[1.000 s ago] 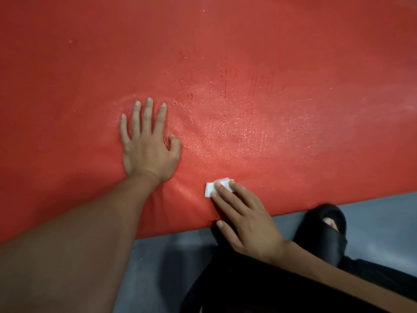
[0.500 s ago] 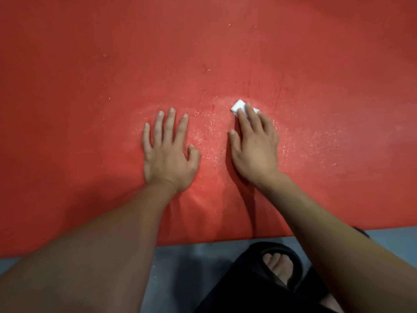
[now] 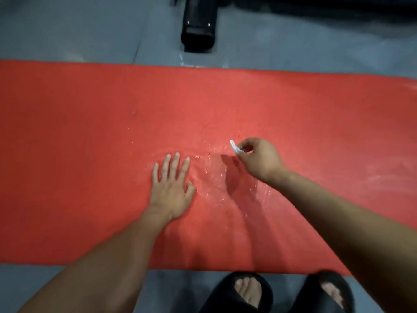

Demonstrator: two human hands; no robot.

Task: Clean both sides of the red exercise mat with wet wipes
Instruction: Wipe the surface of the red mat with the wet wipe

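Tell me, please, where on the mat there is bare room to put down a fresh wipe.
The red mat is bare left of the left hand, and right of the right hand, which pinches the wipe. Between the hands it is crowded and wet.

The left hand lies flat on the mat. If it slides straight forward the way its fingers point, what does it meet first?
Only bare red mat lies ahead of the left hand. Past the mat's far edge comes grey floor. The black object seems off to the right of that line.
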